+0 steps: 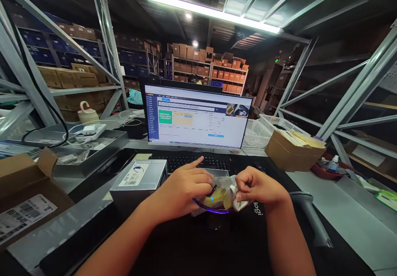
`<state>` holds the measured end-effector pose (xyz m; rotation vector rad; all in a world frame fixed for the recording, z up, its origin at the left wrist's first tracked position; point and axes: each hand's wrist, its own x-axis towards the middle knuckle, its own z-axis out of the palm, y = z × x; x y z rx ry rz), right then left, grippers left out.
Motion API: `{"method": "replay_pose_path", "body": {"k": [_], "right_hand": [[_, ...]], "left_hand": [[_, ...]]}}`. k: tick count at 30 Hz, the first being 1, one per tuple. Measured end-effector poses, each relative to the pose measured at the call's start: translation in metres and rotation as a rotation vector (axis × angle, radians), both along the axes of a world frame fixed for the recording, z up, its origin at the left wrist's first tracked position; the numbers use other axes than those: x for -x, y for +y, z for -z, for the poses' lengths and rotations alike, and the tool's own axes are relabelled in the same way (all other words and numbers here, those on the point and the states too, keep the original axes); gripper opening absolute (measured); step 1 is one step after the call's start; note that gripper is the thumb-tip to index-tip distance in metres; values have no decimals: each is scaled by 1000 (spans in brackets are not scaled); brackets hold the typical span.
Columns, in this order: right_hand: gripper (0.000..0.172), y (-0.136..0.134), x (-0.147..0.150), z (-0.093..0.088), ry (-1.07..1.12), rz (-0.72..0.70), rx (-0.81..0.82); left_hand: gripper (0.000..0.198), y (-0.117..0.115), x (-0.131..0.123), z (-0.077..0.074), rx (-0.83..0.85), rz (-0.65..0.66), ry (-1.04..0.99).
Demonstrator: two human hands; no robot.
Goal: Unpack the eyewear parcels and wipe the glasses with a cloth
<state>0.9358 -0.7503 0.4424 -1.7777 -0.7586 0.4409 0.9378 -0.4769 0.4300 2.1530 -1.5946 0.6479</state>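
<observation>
My left hand [189, 183] is closed around one side of a pair of glasses [218, 199] with a yellowish lens and a dark blue rim. Its index finger points up and away. On the other side, my right hand [259, 187] pinches a crumpled white cloth [240, 205] against the lens's right end. The hands hide part of the glasses. Left of them stands a grey box [141, 181] labelled "Wakening", with a picture of a blue curved item on its label.
A monitor [198, 127] stands behind a black keyboard [180, 160]. A barcode scanner [310, 216] lies on the right of the black mat. An open cardboard box [25, 201] is at left; another carton [285, 152] and white baskets [257, 132] are at back right.
</observation>
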Motion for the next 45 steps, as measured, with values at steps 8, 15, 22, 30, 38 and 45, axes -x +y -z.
{"method": "replay_pose_path", "body": {"k": [8,15,22,30,38,45], "right_hand": [[61,-19,-12,-6,-38,413,-362],[61,-20,-8,-17,-148,708,-810],[59,-14,7,-19,-206,776,-762],[53,0,28,-14,-184,696,-420],[36,32,41,-16,-230,423,97],[27,46,45,-11,-185,408,183]], "left_hand": [[9,4,-2,-1,200,-7,72],[14,11,4,-10,311,-17,3],[14,11,6,-9,221,-33,-33],[22,9,8,-4,100,-39,-26],[24,0,12,-2,-41,-71,-63],[22,-13,19,8,-162,-33,-22]]}}
